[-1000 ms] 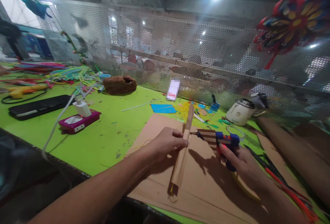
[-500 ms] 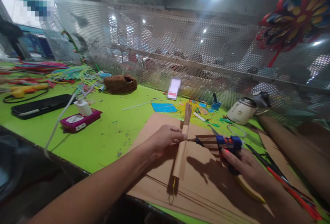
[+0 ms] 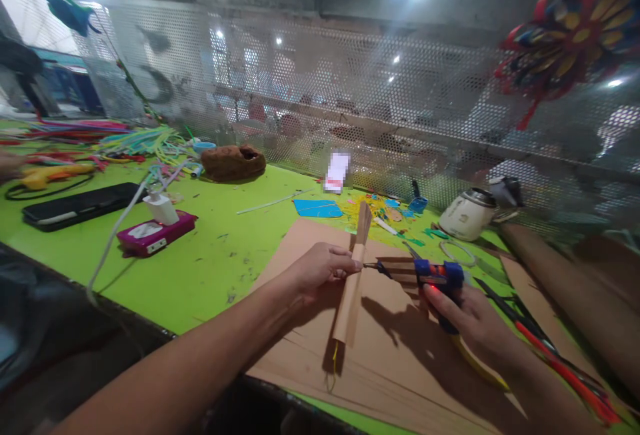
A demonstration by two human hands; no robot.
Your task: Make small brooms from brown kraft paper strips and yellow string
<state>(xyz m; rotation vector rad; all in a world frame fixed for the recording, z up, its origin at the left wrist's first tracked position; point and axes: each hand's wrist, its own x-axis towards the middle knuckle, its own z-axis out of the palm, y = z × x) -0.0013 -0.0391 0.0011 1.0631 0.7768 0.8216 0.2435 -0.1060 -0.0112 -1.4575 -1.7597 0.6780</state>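
A rolled brown paper tube (image 3: 349, 308) stands at a slant over flat brown paper sheets (image 3: 310, 241), with a yellow wire (image 3: 335, 355) coming out of its near end. My left hand (image 3: 325, 268) pinches the tube near its middle. In my right hand (image 3: 467, 315) is a blue glue gun (image 3: 440, 275) with a small red light beside my thumb. Its nozzle points left, close to the tube at my left fingertips; whether it touches is unclear. A yellow cord or handle part (image 3: 480, 365) hangs below the gun.
Red-handled scissors (image 3: 560, 365) lie at right, near another person's arm (image 3: 565, 281). Behind are a white mug (image 3: 467, 215), blue paper (image 3: 318, 208) and yellow scraps (image 3: 357, 211). A purple power strip (image 3: 157, 233), black case (image 3: 83, 205) and brown pouch (image 3: 233, 163) are at left.
My right hand has shifted slightly left and up with the glue gun. My left hand keeps its hold on the tube, nearly still. More of another person's hand shows at the far left edge.
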